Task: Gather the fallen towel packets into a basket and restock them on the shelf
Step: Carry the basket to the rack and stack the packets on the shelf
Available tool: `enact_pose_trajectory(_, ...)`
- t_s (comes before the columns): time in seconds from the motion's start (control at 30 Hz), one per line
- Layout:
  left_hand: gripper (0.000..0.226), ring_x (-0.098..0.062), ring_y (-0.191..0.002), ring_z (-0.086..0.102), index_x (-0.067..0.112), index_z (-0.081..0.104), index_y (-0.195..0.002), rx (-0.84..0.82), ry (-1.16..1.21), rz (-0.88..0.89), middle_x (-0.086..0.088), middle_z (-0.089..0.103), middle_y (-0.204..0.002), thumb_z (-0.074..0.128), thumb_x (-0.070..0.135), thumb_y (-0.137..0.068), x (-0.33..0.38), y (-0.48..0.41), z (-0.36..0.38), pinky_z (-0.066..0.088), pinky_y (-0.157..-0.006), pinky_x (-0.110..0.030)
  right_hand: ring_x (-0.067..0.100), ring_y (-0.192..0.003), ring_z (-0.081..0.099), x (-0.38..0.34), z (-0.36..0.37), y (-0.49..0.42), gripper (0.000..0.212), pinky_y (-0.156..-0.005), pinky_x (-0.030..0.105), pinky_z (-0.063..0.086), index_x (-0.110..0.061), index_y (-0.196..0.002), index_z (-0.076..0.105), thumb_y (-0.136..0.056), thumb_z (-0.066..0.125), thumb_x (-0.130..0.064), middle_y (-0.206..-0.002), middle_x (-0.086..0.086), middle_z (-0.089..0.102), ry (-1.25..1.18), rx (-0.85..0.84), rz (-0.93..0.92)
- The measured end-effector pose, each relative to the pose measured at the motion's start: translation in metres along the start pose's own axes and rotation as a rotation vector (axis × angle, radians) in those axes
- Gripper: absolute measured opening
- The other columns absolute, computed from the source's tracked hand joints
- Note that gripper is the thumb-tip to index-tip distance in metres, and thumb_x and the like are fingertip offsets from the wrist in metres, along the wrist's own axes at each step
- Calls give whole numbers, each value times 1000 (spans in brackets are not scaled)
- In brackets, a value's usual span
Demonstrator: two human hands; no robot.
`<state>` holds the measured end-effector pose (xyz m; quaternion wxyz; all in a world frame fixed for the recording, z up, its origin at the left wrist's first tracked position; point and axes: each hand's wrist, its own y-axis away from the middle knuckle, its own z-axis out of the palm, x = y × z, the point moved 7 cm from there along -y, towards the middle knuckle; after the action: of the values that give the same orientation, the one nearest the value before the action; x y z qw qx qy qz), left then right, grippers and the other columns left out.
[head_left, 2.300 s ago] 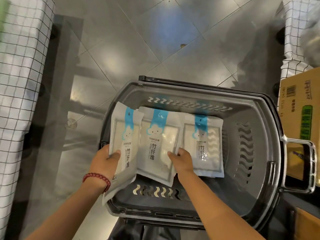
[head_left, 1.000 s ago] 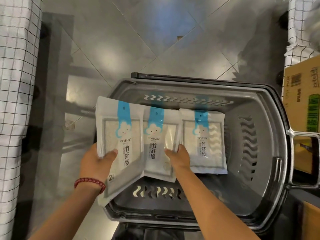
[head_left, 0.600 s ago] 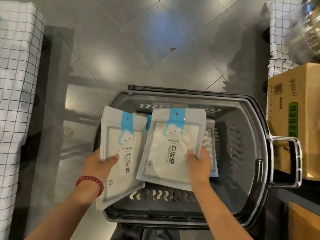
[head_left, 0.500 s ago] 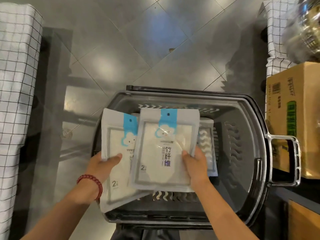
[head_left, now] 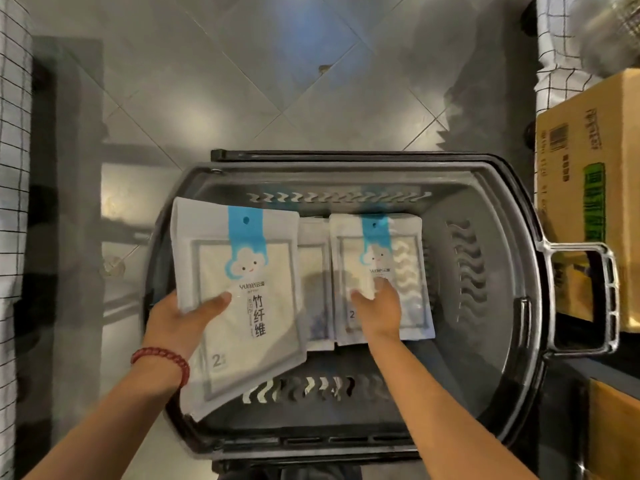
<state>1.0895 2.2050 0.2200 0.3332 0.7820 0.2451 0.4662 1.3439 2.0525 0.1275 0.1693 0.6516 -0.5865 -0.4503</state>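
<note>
A dark grey plastic basket stands on the tiled floor below me. My left hand, with a red bead bracelet on its wrist, grips a white towel packet that has a blue strip and a cloud face, and holds it tilted over the basket's left side. My right hand grips a second towel packet low in the basket's middle right. A third packet lies flat on the basket floor between them, mostly covered.
The basket's looped handle sticks out to the right, close to a cardboard box. Checked white cloth hangs at the left edge and the top right. Grey floor tiles lie beyond the basket.
My right hand has carried its packet from in front of the left one to the right and down into the basket. The left hand's packet has stayed raised and shifted slightly.
</note>
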Motion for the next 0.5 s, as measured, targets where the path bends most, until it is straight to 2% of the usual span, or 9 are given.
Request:
enact_pose_trajectory(0.07, 19, -3, -67, 63, 29, 64, -77, 24, -8, 28, 18, 66, -60, 74, 13, -75, -3, -4, 3, 47, -61, -23, 34, -120, 49, 20, -30, -26, 57, -96, 39, 45, 3, -128, 45, -82, 69, -21, -129, 19, 50, 148, 134, 76)
enact_pose_trajectory(0.1, 19, -2, -67, 63, 28, 64, -78, 35, -5, 34, 18, 66, -61, 74, 13, -76, -5, -6, 5, 46, -59, -22, 35, -124, 46, 30, -41, -39, 66, -98, 39, 44, 5, -131, 41, -81, 71, -24, -134, 22, 46, 229, 151, 118)
enact_pose_trajectory(0.2, 18, -4, -70, 64, 27, 65, -82, 62, 30, 22, 17, 66, -69, 74, 13, -76, -16, -12, 11, 45, -57, -20, 34, -134, 35, 48, -52, -67, 90, -106, 39, 37, 3, -142, 26, -77, 75, -35, -145, 20, 35, 359, 48, 219)
enact_pose_trajectory(0.3, 18, -3, -67, 65, 25, 66, -84, 66, 41, 9, 15, 69, -66, 74, 11, -76, -23, -16, 18, 46, -58, -22, 34, -129, 42, 53, -44, -75, 90, -99, 41, 43, 1, -138, 33, -73, 77, -41, -141, 18, 40, 410, -16, 236)
enact_pose_trajectory(0.43, 18, -6, -70, 67, 25, 66, -83, 64, 44, -6, 15, 70, -66, 74, 10, -76, -27, -21, 24, 47, -60, -24, 35, -127, 41, 51, -43, -71, 100, -97, 48, 44, 2, -138, 30, -66, 83, -42, -139, 19, 39, 470, 126, 247)
enact_pose_trajectory(0.5, 18, -8, -72, 66, 25, 65, -83, 76, 39, -5, 13, 70, -71, 74, 10, -77, -29, -21, 23, 47, -61, -24, 36, -126, 43, 49, -41, -64, 96, -97, 48, 43, 3, -139, 27, -70, 81, -37, -139, 20, 41, 486, 161, 242)
